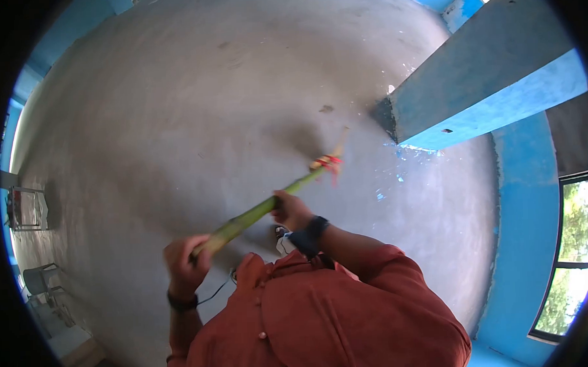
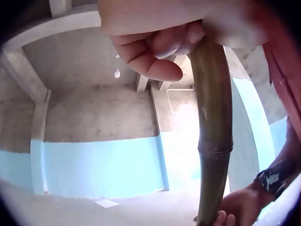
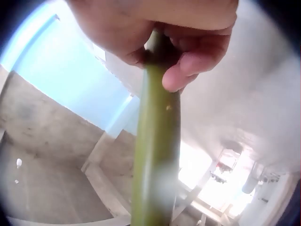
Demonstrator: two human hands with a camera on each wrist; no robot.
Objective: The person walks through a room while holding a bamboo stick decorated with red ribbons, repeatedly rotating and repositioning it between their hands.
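A green bamboo pole (image 1: 245,220) slants across in front of the body, from lower left to upper right in the head view. Its near end is in the grip of my left hand (image 1: 188,263), fingers curled round it. Farther up, my right hand (image 1: 294,213) also holds the pole, with the thumb and fingers closed about it. Red strips (image 1: 333,161) are tied near the far end, beyond which a thin pale tip sticks out, blurred. The left wrist view shows a ringed joint (image 2: 215,149) on the pole between the two hands.
A blue and grey pillar (image 1: 484,73) rises at the upper right, with a window (image 1: 568,255) in the wall at the right. Grey floor (image 1: 193,77) spreads ahead. Chairs (image 1: 41,278) stand at the far left edge.
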